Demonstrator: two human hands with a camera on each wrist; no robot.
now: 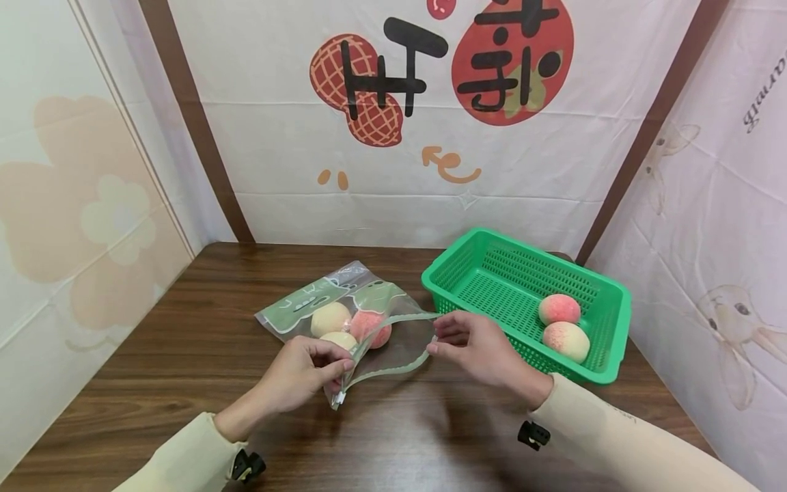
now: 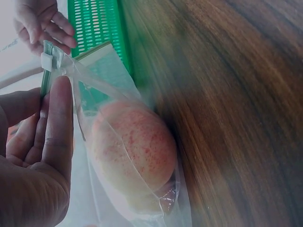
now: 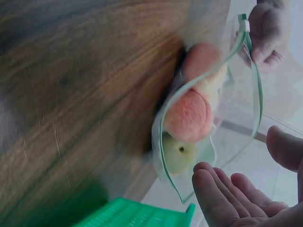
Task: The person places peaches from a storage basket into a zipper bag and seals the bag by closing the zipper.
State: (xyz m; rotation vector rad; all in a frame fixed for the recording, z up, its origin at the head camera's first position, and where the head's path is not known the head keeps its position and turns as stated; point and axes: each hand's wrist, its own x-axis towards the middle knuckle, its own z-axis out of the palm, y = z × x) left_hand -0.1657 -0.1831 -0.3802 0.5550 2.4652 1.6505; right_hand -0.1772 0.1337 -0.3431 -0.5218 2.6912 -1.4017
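Observation:
A clear slider zip bag with green printing lies on the table, its green-rimmed mouth spread apart toward me. Inside are several peaches, among them a pink one and a pale one. My left hand pinches the rim between thumb and fingers, close to the white slider. At the opposite end of the mouth is my right hand, its fingertips right at the bag's corner. Thumb and fingers of that hand are spread apart, with nothing between them in the right wrist view.
A green plastic basket stands at the right, just beyond my right hand. Two peaches, a pink one and a paler one, sit at its right end. Printed cloth rises behind the wooden table and along both sides.

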